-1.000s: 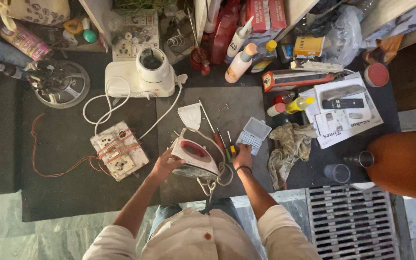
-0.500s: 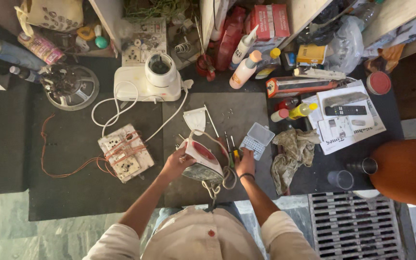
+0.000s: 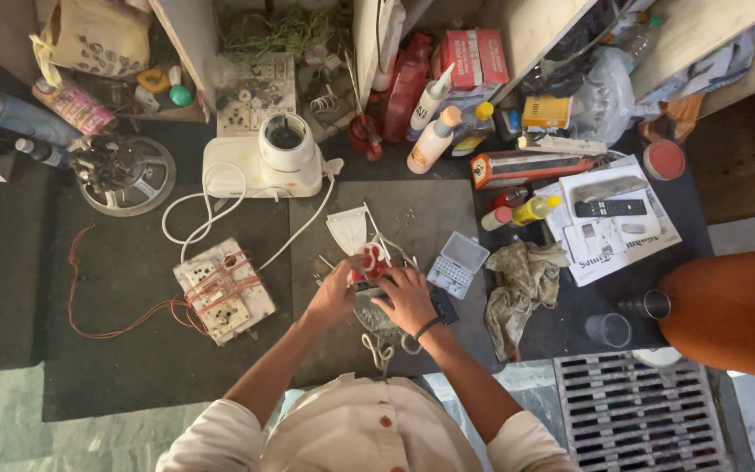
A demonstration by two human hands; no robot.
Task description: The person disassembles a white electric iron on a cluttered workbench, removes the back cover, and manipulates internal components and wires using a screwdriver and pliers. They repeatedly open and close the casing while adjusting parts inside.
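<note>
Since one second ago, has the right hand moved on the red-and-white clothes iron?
Yes. The right hand shifted from the iron's right edge onto its top, away from the clear compartment box.

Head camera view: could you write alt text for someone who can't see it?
Seen from above, a person's left hand and right hand grip a red-and-white electric clothes iron on a dark grey floor mat. Around it lie a white mixer base, a wired white switchboard and a crumpled rag.

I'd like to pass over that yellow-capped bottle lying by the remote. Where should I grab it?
The yellow-capped bottle lies on its side beside the papers, cap pointing up and right. Probably best to pinch it across its round middle, coming straight down from above: both long sides look open there, while the narrow cap gives little hold and a red-capped bottle sits close at its base.
</note>
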